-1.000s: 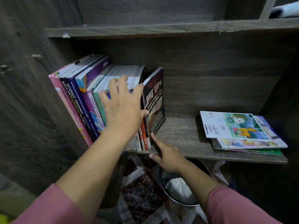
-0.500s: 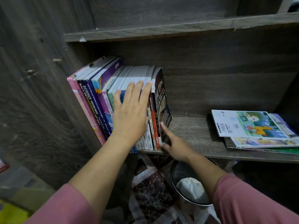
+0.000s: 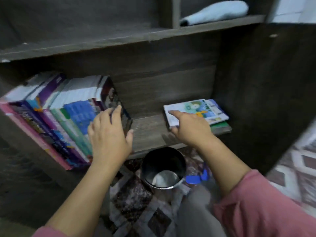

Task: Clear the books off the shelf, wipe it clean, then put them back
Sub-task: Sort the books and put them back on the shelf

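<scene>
Your left hand (image 3: 109,134) lies flat with its grip open, fingers spread against the spines at the right end of the row of upright books (image 3: 56,120) — pink, purple, green and blue covers leaning to the left on the dark grey wood-grain shelf (image 3: 150,132). The fingertips touch the dark-covered book (image 3: 116,103) that ends the row. Your right hand (image 3: 189,127) reaches toward the small flat stack of picture books (image 3: 201,112) lying at the right end of the same shelf; its forefinger rests on the white top cover and the thumb sits at the stack's front edge, grip open around that near corner, nothing lifted. Between the two hands the shelf board is bare. Below the shelf, on the patterned floor mat (image 3: 133,199), stands a round dark metal pot (image 3: 164,168) with a pale crumpled cloth (image 3: 164,178) inside — a blue piece (image 3: 195,178) lies just beside it. On the shelf above, at upper right, a light blue folded cloth (image 3: 217,12) rests.
</scene>
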The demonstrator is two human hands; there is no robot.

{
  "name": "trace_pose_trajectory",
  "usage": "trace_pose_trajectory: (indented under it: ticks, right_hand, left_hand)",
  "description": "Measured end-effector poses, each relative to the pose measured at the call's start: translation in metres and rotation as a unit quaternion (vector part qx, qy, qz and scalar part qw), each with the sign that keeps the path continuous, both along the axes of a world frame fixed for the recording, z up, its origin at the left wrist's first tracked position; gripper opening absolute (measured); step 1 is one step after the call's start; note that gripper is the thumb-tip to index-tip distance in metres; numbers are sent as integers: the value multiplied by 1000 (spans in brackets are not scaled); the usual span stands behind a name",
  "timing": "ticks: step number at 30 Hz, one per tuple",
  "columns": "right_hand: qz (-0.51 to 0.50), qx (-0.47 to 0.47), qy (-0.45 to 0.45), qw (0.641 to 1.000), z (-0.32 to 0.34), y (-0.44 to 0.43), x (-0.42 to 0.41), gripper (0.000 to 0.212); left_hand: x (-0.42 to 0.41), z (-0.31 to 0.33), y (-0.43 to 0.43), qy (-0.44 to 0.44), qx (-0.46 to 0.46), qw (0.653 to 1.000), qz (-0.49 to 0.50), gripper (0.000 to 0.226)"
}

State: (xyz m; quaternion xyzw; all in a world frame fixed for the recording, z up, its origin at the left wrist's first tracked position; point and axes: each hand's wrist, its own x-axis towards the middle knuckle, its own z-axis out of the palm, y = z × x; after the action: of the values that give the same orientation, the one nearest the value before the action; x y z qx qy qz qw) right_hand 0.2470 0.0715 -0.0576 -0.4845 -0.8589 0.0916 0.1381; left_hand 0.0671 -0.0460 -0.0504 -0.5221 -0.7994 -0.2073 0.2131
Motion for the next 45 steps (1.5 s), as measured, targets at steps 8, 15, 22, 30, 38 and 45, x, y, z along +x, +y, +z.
trace_pose_trajectory:
  ticks: [8,15,22,30,38,45]
  right_hand:
    - [-143,-85,-29,986,-36,-59,242,52]
    - [-267,-262,-86,924,-152,-103,384,48]
    - [-275,-387,-123,871,-286,-108,384,50]
    - [-282,-323,-195,882,-395,-104,368,100]
    - [-309,-310,-179,881,-415,-96,377,92]
    - [-361,-182,-80,911,-400,-89,396,61]
  left_hand:
    - [193,-34,38,-79,-167,946,-265,63]
    - [353,-97,91,-166,-390,793,-438,48]
    - [380,-202,71,-32,-554,722,-412,33]
    - [376,-227,92,-73,-633,676,-370,30]
    - [383,-240,99,-76,-660,658,-353,37]
    - [383,-244,97,-10,-699,624,-350,34]
